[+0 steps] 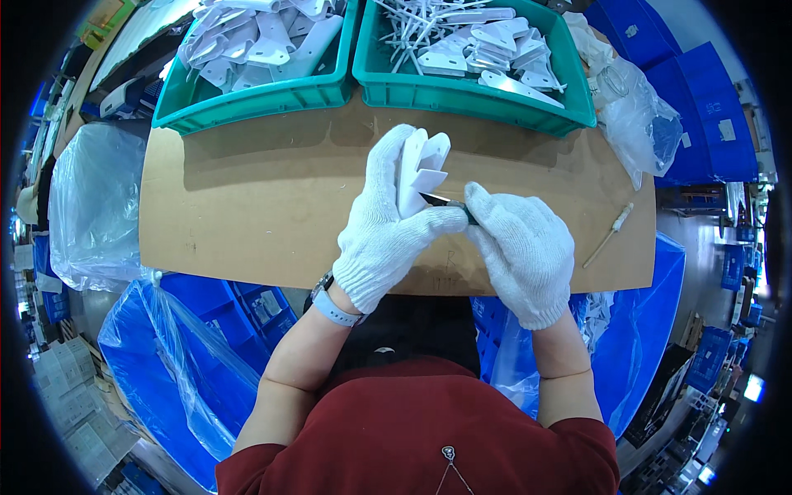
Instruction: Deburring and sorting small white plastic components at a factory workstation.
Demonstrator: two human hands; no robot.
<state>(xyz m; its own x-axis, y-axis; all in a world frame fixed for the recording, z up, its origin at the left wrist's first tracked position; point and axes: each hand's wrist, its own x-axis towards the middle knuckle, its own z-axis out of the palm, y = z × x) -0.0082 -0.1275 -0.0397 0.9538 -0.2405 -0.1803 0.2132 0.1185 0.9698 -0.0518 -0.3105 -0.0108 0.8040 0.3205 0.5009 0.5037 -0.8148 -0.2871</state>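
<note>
In a white knit glove, my left hand (384, 223) is closed around a white plastic part (409, 177) with upright flaps, held above the cardboard-covered table. My right hand (528, 247), gloved the same way, grips a small knife (445, 202) by its dark green handle. The knife's dark blade points left and meets the lower edge of the white part, close to my left thumb. Most of the handle is hidden by my right fingers.
Two green bins (272, 103) (478, 103) of white plastic parts stand at the table's far edge. A thin stick-like tool (609, 235) lies at the right on the cardboard (247, 214). Plastic-lined blue crates (177, 355) sit below the near edge; clear bags (99, 206) hang at the left.
</note>
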